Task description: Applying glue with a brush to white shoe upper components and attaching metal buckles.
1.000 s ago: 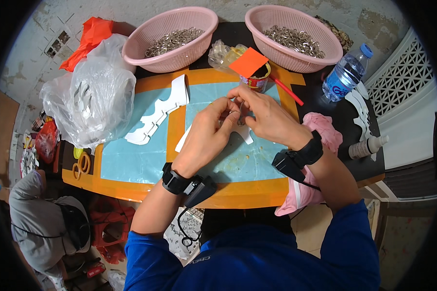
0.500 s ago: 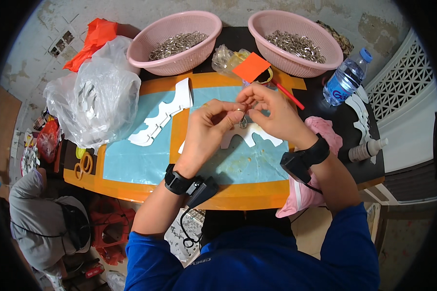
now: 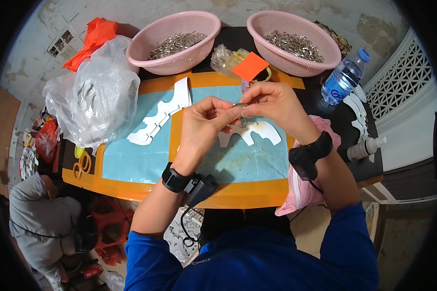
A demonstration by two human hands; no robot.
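A: From the head view, what is being shown over the blue sheet (image 3: 131,162)?

B: A small set of metal rings (image 3: 242,121) is held just above the blue sheet, toward its far edge. Whether the rings are joined cannot be told.

A: And the grip?

B: By the left hand (image 3: 206,121) they are pinched between thumb and forefinger; by the right hand (image 3: 277,104) they are met from the other side, fingertips closed on them.

A: How far along is it?

B: Under way, it is judged, and not finished: the rings are not yet released by either hand. Plenty seems to be left, with metal pieces heaped in the left basket (image 3: 179,63) and right basket (image 3: 286,64), both beyond the sheet's far edge. Whether either heap is finished work cannot be told.

A: And the pose?

B: Both forearms are stretched across the sheet's near edge. The left thumb is laid uppermost, pointed at the right hand; the right wrist is arched, its fingers curled inward. Below, on the sheet, a white cut-out (image 3: 260,131) is partly covered.
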